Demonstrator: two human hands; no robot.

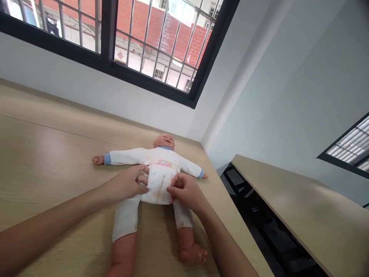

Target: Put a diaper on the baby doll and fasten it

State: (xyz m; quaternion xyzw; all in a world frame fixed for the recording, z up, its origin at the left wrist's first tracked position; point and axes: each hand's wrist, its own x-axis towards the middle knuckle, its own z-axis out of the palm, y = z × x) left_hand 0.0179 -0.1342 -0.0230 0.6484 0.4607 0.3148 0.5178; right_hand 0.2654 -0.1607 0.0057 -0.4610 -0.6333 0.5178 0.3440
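Right now, a doll [150, 156] is lying on its back on a pale wooden table [57, 161], its head pointing toward the wall [129, 96] and its arms stretching outward. It is wearing a white top [173, 157] with a blue collar [165, 147], blue cuffs [107, 158] and a pastel chest print. White leggings [125, 219] are covering its upper legs, and its lower legs [123, 250] are showing bare. Around its hips, a white diaper [158, 188] is showing faint coloured prints and a thin line running down the front. The left hand [140, 181] is curving loosely against one side of the diaper; the right hand [180, 186] is bringing thumb and forefinger close together at the other. Whether either is pinching the material, I cannot tell.
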